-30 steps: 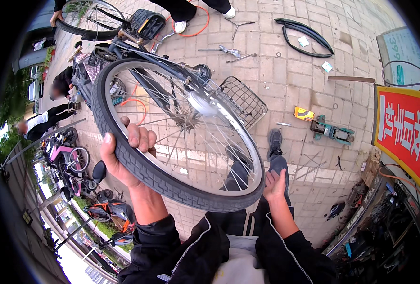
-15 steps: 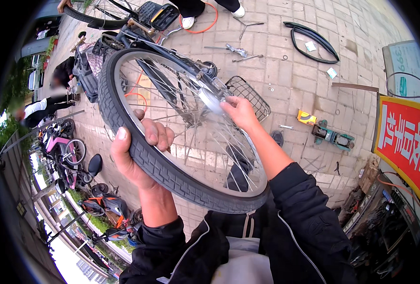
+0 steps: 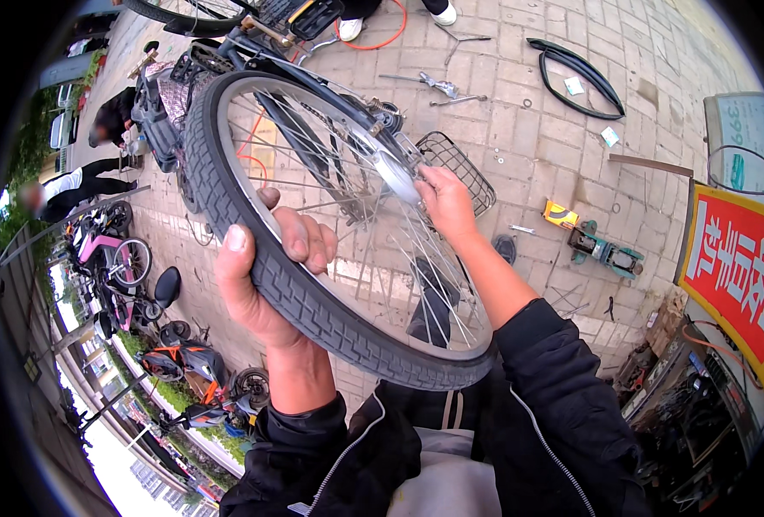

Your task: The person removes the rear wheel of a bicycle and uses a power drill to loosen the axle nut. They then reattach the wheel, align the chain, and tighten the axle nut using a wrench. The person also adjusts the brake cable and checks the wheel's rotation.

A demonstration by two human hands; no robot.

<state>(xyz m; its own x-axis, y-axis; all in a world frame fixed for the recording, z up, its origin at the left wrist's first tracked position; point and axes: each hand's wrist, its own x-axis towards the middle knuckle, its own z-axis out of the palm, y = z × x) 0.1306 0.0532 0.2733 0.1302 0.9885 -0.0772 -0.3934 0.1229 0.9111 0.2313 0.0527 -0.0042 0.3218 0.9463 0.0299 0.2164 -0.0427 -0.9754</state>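
Both hands work: left hand (image 3: 265,276) clamps the tyre (image 3: 313,306) at seven o'clock; right hand (image 3: 445,200) pinches the hub (image 3: 396,175), best kept steady.

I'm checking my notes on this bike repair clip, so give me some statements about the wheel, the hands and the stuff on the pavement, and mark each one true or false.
1. The left hand grips the tyre of the bicycle wheel. True.
2. The right hand rests on the tyre too. False: it is at the hub, in the middle of the spokes.
3. A wire basket lies on the brick pavement beyond the wheel. True.
4. The wheel is bare rim with no tyre fitted. False: a black treaded tyre is on it.
5. A loose black tyre lies on the pavement at upper right. True.
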